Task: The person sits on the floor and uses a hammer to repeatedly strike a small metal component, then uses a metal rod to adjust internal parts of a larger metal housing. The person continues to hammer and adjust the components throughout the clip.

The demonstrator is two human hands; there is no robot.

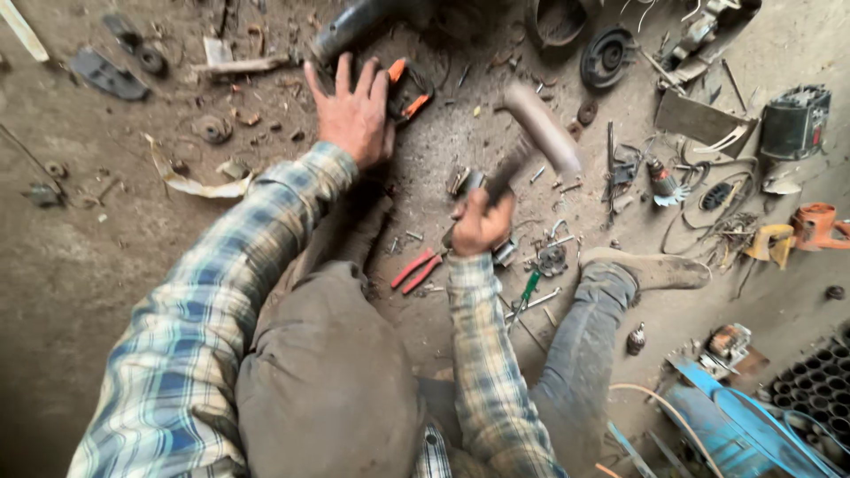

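My right hand (481, 221) grips the handle of a hammer (542, 130), whose metal head is raised and blurred above the floor. My left hand (355, 111) lies flat, fingers spread, on a dark tool body with orange parts (408, 87) on the dusty floor. Red-handled pliers (414, 270) lie on the ground just left of my right wrist. A small metal piece (467, 181) sits on the floor between the two hands. I sit on the ground in a plaid shirt, knees bent.
Loose screws, a gear (552, 259) and a green screwdriver (528, 289) lie near my shoe (651, 268). A black pulley disc (607, 57), a motor housing (794, 122), orange casing parts (815, 225) and wires sit at the right. Blue metal frame (726, 425) at bottom right.
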